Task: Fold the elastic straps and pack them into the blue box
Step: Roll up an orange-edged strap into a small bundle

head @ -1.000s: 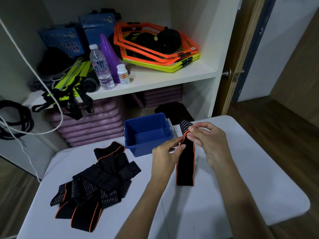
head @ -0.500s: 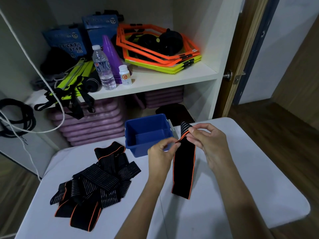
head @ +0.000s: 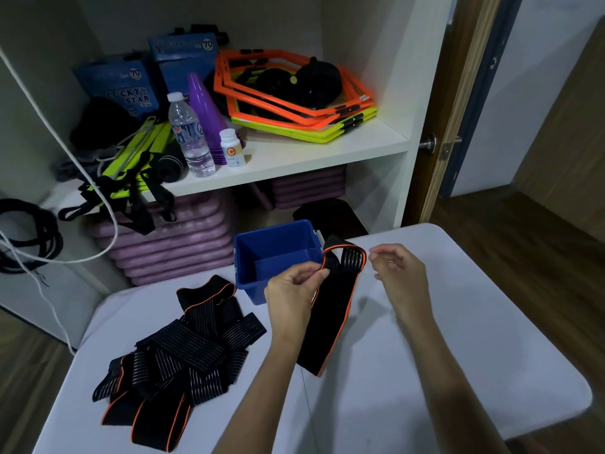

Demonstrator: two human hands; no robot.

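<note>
At the centre of the frame the left hand [head: 293, 290] pinches the top end of a black strap [head: 330, 309] with orange edging between thumb and fingertips, its upper part curled over in a loop just beside the blue box [head: 262, 276]. The rest of the strap runs down onto the white table [head: 458, 355]. The right hand [head: 401, 273] hangs just right of the loop, fingers loosely curled and holding nothing. The box sits open at the table's far edge. A pile of straps [head: 183, 358] lies at lower left. Behind, a shelf [head: 294, 152] carries a water bottle [head: 190, 136] and orange frames [head: 288, 93].
</note>
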